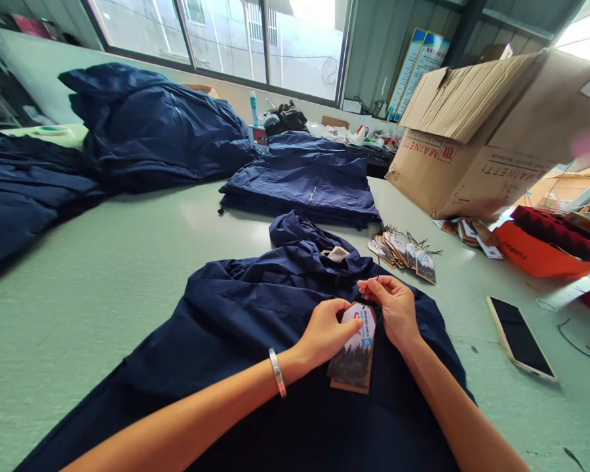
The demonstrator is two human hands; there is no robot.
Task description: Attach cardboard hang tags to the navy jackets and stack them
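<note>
Head view shows, left to right, navy garments heaped on the green surface by a window, the left hand's grip holding a printed tag over a spread jacket, the right hand's grip pinching its black string, and a cardboard box, contents hidden.

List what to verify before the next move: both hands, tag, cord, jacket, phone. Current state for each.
1. Left hand has the hang tag: ok, thumb across its printed face.
2. Right hand has the black cord: ok, pinched at the fingertips.
3. Cord fastened to the navy jacket: cannot tell, the fingers hide part of it.
4. Jacket lying flat and smooth: not ok, it is bunched around the hood and collar.
5. Phone clear of the jacket: ok, it lies apart on the table, to the right.
</note>
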